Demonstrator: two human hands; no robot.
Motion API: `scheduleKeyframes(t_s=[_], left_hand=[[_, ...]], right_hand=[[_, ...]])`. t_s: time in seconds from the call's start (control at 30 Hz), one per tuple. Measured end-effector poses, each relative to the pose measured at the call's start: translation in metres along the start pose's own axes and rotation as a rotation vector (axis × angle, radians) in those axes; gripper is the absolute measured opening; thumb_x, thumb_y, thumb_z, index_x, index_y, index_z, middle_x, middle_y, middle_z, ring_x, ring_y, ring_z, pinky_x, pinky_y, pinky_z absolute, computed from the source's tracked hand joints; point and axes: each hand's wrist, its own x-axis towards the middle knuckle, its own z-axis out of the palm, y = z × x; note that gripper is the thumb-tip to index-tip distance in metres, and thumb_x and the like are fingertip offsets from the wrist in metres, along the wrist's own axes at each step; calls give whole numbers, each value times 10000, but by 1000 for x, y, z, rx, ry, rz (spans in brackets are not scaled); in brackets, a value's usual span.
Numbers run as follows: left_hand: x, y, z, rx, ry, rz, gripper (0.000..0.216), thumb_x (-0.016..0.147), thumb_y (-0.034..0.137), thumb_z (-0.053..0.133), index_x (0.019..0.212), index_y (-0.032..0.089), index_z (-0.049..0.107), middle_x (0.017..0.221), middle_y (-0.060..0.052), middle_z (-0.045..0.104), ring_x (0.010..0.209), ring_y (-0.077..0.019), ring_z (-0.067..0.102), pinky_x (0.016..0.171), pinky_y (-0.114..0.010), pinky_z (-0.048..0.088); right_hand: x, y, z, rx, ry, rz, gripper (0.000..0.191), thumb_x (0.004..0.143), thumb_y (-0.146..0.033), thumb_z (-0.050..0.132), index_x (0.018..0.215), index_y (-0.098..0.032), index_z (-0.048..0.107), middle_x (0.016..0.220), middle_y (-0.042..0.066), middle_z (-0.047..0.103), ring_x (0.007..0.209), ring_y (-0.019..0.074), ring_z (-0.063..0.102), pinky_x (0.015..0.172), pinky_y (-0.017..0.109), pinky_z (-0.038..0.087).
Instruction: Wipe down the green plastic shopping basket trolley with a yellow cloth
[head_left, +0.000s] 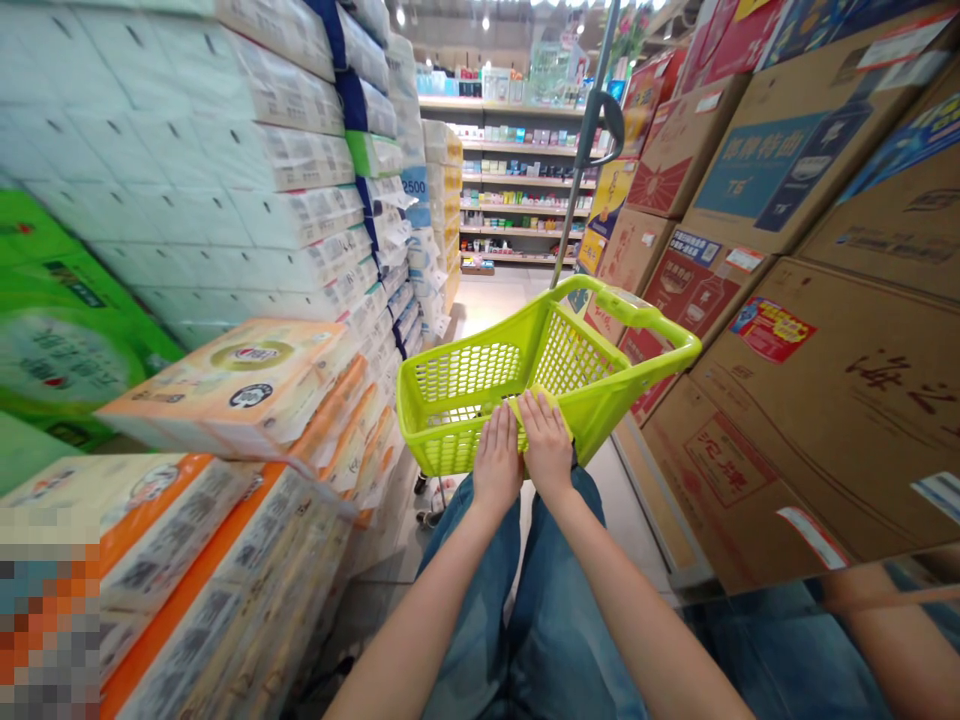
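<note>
Left hand (496, 458), right hand (549, 442): grips holding near rim of lime-green plastic mesh trolley basket (480, 375). Pushing step, judged. Orange-white tissue packs (247, 385), brown cardboard cartons (825, 400) close: steer straight.

Bare arms (420, 620), blue jeans (555, 630), seemingly denim

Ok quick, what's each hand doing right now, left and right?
Left hand: fingers curled over the near rim of the basket, holding it.
Right hand: fingers curled over the same rim, right beside the left, holding it.
</note>
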Motion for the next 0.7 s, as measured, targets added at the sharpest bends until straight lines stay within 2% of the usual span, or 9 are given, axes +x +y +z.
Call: scheduleKeyframes(t_s=[0.1, 0.2, 0.37, 0.43, 0.5, 0.57, 0.7], left_hand=[[0, 1, -1, -24, -3, -2, 802, 852, 166, 493, 1573, 64, 155, 1645, -151, 235, 1534, -263, 173, 1233, -454, 258], [0, 0, -2, -29, -10, -2, 806, 857, 167, 488, 1573, 56, 135, 1653, -151, 202, 1538, -262, 155, 1237, -445, 242], [0, -1, -2, -29, -23, 5, 852, 841, 175, 514, 1578, 62, 101, 1661, -145, 175, 1542, -257, 132, 1241, -432, 229], [0, -1, -2, -36, -16, 5, 861, 835, 168, 517, 1579, 65, 95, 1660, -143, 180, 1541, -261, 139, 1242, -437, 226], [0, 0, -2, -43, -10, 2, 861, 835, 167, 517, 1578, 60, 96, 1660, -144, 181, 1539, -266, 146, 1244, -440, 221], [0, 1, -2, -47, -6, -4, 863, 838, 174, 523, 1577, 50, 94, 1659, -151, 178, 1540, -268, 144, 1245, -439, 222], [0, 2, -1, -56, 1, -8, 858, 850, 189, 519, 1578, 54, 84, 1657, -158, 180, 1539, -269, 147, 1242, -445, 229]], right_hand=[[2, 17, -11, -27, -38, -104, 594, 940, -58, 355, 1509, -216, 410, 1537, 43, 477, 1456, 207, 383, 1188, 435, 332], [8, 47, -30, -84, -59, -160, 617, 927, -36, 357, 1513, -223, 402, 1534, 30, 482, 1451, 188, 391, 1185, 408, 334], [20, 113, -67, -208, 20, -82, 653, 880, -1, 386, 1490, -230, 436, 1508, 27, 516, 1449, 201, 394, 1184, 440, 329], [24, 130, -76, -233, 42, -26, 681, 854, 14, 400, 1486, -234, 438, 1510, 23, 515, 1455, 211, 384, 1190, 451, 322], [25, 133, -77, -233, 65, 31, 689, 839, 21, 402, 1483, -220, 444, 1511, 33, 514, 1466, 223, 365, 1197, 456, 312], [24, 123, -70, -218, 90, 74, 684, 839, 22, 389, 1481, -203, 448, 1513, 51, 510, 1481, 230, 335, 1203, 470, 299], [15, 75, -40, -153, 72, 72, 663, 864, 22, 342, 1483, -190, 447, 1518, 55, 503, 1493, 219, 304, 1203, 482, 294]])
